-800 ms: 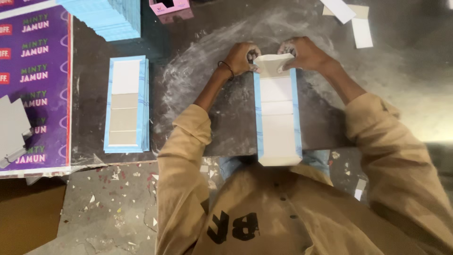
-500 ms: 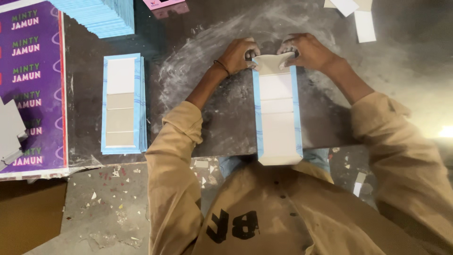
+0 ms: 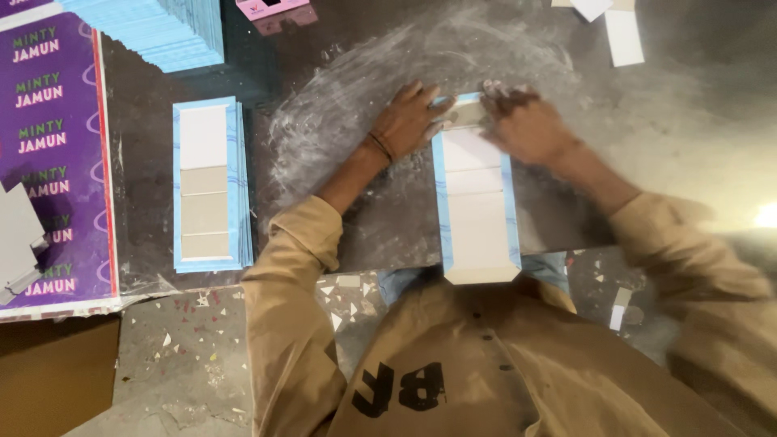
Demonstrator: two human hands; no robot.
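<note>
A long strip of white and grey card panels on blue-edged paper (image 3: 476,202) lies lengthwise on the dark worktop (image 3: 388,210) in front of me. My left hand (image 3: 409,120) lies flat at the strip's far left corner, fingers spread. My right hand (image 3: 526,125) presses down on the far right corner, fingers bent over the end flap. Both hands touch the far end of the strip, which is now flat. The near end hangs a little over the table's edge.
A pile of similar blue-edged strips (image 3: 206,184) lies to the left. A stack of blue sheets (image 3: 154,28) stands at the back left, with purple printed sheets (image 3: 48,154) beside it. White card scraps (image 3: 619,28) lie at the back right. Paper bits litter the floor (image 3: 178,348).
The raised end flap of the strip has been folded down flat. Both hands have gone from pinching the flap to pressing on the far corners.
</note>
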